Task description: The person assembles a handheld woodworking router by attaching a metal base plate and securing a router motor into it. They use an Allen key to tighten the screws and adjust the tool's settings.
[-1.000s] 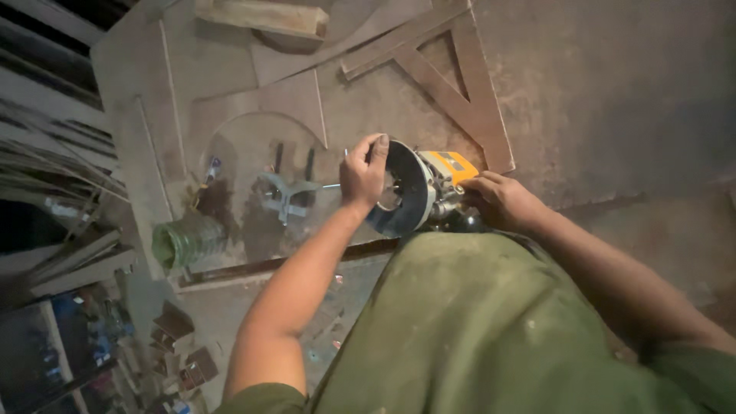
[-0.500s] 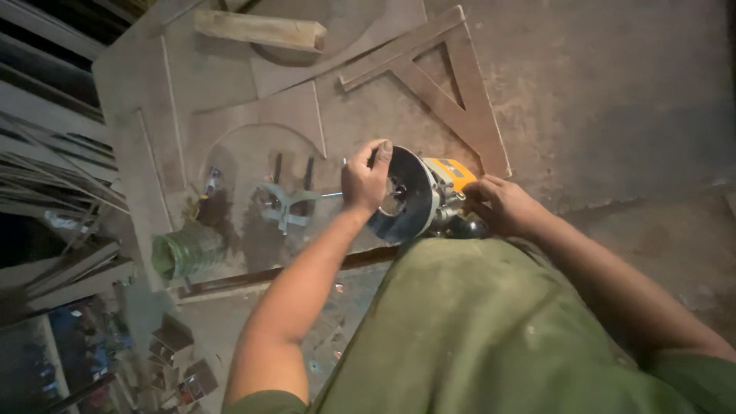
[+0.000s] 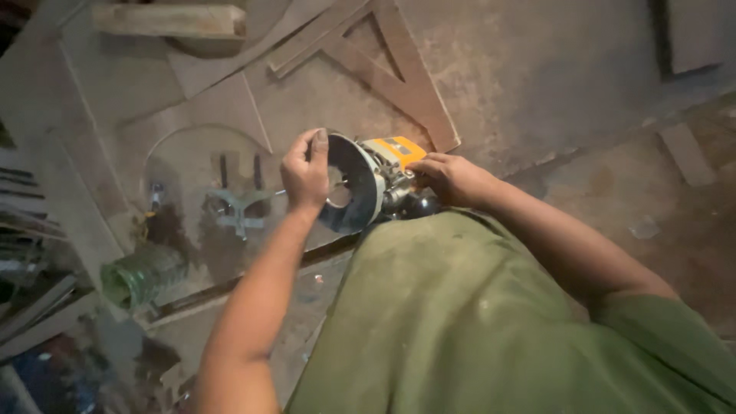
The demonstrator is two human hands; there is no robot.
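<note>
Green roll lies far left on the floor, well apart from the hands. Left hand grips the router's round base; right hand clasps the orange router body, held above the lap at centre.

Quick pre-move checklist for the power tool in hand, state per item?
1. Left hand on the round base plate: ok, fingers over its rim.
2. Right hand on the orange tool body: ok.
3. Tool supported: ok, held at the lap, off the bench.
4. Bit in the plate's centre hole: cannot tell.
5. Power off: cannot tell, no switch or cord visible.
6. Bench below: not ok, wooden offcuts strewn.
</note>
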